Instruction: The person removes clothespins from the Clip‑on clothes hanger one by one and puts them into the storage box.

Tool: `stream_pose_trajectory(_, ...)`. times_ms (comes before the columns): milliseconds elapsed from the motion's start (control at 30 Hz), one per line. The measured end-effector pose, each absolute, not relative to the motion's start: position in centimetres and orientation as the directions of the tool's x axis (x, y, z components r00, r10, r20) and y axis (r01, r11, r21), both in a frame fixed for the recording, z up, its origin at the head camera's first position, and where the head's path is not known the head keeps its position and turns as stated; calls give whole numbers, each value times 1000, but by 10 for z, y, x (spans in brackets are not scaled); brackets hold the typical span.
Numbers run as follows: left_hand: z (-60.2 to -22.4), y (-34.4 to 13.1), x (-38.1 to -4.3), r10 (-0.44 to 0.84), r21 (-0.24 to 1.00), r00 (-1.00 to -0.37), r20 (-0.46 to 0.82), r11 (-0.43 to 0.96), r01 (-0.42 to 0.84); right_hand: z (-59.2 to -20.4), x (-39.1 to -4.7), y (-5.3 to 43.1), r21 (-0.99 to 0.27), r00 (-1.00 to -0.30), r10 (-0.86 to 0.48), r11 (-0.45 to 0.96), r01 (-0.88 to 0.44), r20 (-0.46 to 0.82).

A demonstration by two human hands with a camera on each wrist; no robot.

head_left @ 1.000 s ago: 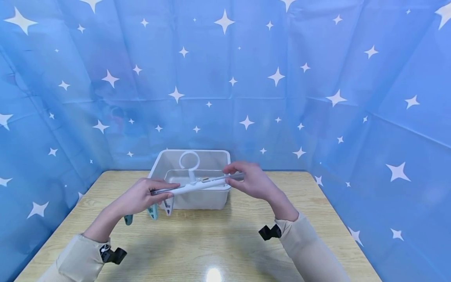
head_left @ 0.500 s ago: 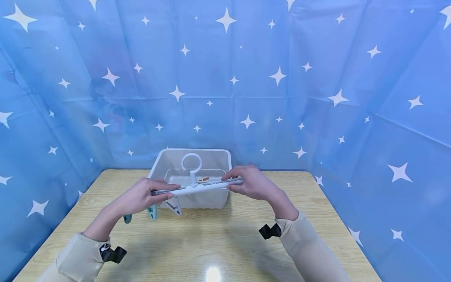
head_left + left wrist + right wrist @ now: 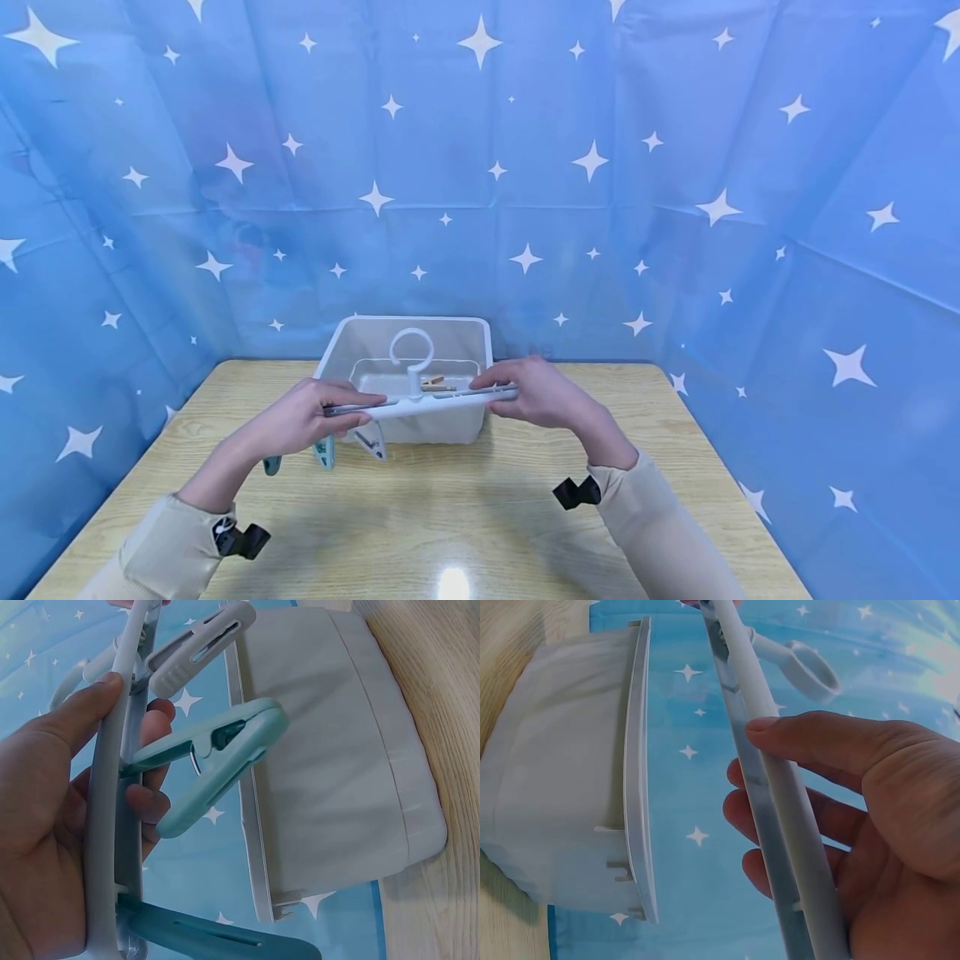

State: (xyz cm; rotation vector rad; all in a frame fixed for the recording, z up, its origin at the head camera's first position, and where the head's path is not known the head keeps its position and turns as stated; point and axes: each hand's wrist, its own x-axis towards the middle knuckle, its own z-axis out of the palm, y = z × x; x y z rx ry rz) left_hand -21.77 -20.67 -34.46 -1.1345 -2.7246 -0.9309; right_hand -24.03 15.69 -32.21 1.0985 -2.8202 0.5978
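Note:
A white clip hanger [image 3: 423, 406] with a round open hook [image 3: 412, 333] is held up in front of a bin, its bar nearly level. My left hand [image 3: 307, 417] pinches the bar's left end between thumb and fingers. At the other end, my right hand [image 3: 543, 396] grips the bar the same way. On the left half hang a pale grey clip [image 3: 199, 649], a light teal clip [image 3: 217, 772] and a darker teal clip [image 3: 217, 937]. No clips show on the right half in the right wrist view [image 3: 799, 847].
Behind the hanger a white plastic bin [image 3: 427, 429] stands on the wood-grain table [image 3: 450, 508]. Inside it lie small wooden clothespins [image 3: 435, 382], partly hidden by the bar. A blue star-patterned curtain [image 3: 480, 225] surrounds the table's back and sides.
The hanger's right end has come down, so the bar is more level. Its hook has shifted slightly right, and the pale grey clip has swung right. Both hands keep their hold.

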Motion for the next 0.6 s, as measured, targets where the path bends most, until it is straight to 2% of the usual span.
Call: stream_pose_trajectory(600, -344, -202, -219, 602, 493, -750, 275, 581, 647, -334, -240, 166, -264, -665, -686, 610, -747, 295)
